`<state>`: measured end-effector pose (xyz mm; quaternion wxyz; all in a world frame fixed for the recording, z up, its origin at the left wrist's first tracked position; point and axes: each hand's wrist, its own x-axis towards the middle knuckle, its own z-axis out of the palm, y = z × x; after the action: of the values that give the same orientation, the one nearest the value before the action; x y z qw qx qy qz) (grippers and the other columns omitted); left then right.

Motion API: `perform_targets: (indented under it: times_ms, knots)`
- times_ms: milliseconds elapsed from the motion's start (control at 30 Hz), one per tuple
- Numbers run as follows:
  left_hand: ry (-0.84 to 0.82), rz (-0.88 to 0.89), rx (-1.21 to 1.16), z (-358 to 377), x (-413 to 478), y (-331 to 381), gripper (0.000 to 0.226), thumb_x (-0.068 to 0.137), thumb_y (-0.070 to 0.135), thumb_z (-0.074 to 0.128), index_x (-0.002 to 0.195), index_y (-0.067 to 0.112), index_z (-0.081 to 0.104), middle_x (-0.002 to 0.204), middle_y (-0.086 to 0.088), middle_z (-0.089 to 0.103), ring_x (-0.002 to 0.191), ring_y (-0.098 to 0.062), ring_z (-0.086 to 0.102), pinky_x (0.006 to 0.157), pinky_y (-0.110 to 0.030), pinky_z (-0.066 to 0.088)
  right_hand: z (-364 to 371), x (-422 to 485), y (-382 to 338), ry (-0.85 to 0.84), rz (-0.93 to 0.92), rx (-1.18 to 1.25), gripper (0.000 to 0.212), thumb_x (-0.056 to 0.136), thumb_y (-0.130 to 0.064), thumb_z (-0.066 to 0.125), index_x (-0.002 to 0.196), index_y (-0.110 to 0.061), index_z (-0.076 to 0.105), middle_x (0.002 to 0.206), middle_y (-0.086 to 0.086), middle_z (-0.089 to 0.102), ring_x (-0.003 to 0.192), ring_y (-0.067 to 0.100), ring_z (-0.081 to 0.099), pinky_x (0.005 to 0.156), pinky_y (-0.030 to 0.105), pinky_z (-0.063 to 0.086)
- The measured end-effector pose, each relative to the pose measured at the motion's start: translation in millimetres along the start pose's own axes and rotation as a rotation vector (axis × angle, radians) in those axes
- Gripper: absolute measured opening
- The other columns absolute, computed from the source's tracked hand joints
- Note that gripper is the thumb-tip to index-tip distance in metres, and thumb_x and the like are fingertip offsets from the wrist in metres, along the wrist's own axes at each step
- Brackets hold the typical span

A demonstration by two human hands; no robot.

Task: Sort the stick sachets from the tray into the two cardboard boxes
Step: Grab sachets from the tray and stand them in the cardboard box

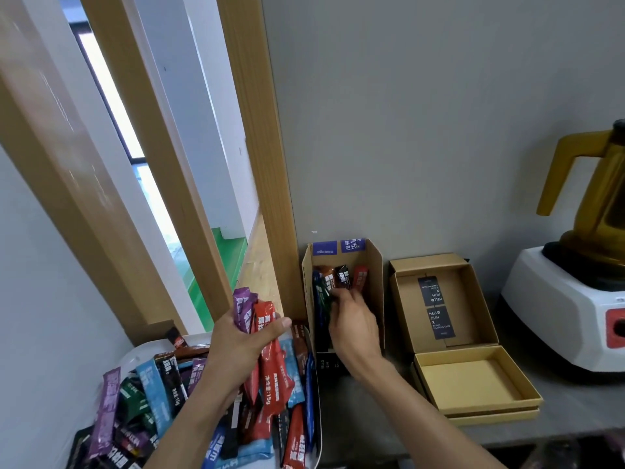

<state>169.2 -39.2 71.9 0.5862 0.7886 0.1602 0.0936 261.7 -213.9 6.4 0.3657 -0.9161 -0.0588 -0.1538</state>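
My left hand (pixel 241 343) grips a bunch of stick sachets (pixel 262 319), purple and red ones on top, above the white tray (pixel 313 384). The tray holds a heap of loose sachets (pixel 159 397) in blue, purple, green, black and red. My right hand (pixel 351 321) reaches into the tall cardboard box (pixel 375 289) by the wall and pinches a dark sachet (pixel 342 277) among several standing ones. To its right lies a flat hinged cardboard box (pixel 473 377), open, with two black cards inside its lid.
A white blender base (pixel 568 309) with an amber jug (pixel 595 184) stands at the far right of the grey counter (pixel 575 407). A wooden door frame (pixel 267 170) rises left of the tall box. The counter's front edge runs along the bottom right.
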Motion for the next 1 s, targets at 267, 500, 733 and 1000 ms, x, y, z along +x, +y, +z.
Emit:
perform_targets:
  times_ms: [267, 500, 733, 1000]
  knots:
    - [0.06, 0.018, -0.043, -3.2, -4.1, 0.8, 0.043, 0.075, 0.04, 0.085, 0.105, 0.018, 0.064, 0.085, 0.0, 0.079, 0.074, -0.013, 0.078, 0.069, -0.028, 0.055, 9.4, 5.4, 6.6, 0.113, 0.058, -0.055, 0.058, 0.098, -0.02, 0.067, 0.148, -0.017, 0.037, 0.14, 0.009, 0.053, 0.108, 0.024, 0.071, 0.085, 0.036, 0.064]
    - [0.038, 0.034, -0.061, 3.4, -2.1, 2.5, 0.049, 0.069, 0.052, 0.081, 0.106, 0.026, 0.06, 0.093, 0.0, 0.077, 0.082, -0.018, 0.078, 0.081, -0.036, 0.058, 10.0, 2.5, 5.1, 0.054, 0.105, -0.062, 0.083, 0.096, -0.02, 0.07, 0.161, -0.014, 0.02, 0.157, 0.012, 0.041, 0.125, 0.027, 0.064, 0.098, 0.039, 0.06]
    - [0.038, 0.032, -0.131, 7.3, 3.3, 4.9, 0.048, 0.073, 0.051, 0.081, 0.109, 0.026, 0.061, 0.092, 0.0, 0.077, 0.079, -0.016, 0.078, 0.081, -0.036, 0.058, 13.2, -0.4, 4.5, 0.001, 0.093, -0.108, 0.092, 0.095, -0.024, 0.071, 0.165, -0.012, 0.012, 0.166, 0.01, 0.032, 0.153, 0.028, 0.034, 0.119, 0.04, 0.041]
    - [0.0, 0.063, -0.163, 8.0, 3.0, 11.5, 0.047, 0.068, 0.051, 0.08, 0.104, 0.029, 0.061, 0.09, 0.0, 0.077, 0.08, -0.018, 0.078, 0.078, -0.034, 0.058, -27.4, -32.2, -13.8, -0.083, -0.001, 0.699, 0.017, 0.099, -0.037, 0.065, 0.109, -0.024, 0.07, 0.105, -0.009, 0.075, 0.103, 0.005, 0.071, 0.079, 0.022, 0.059]
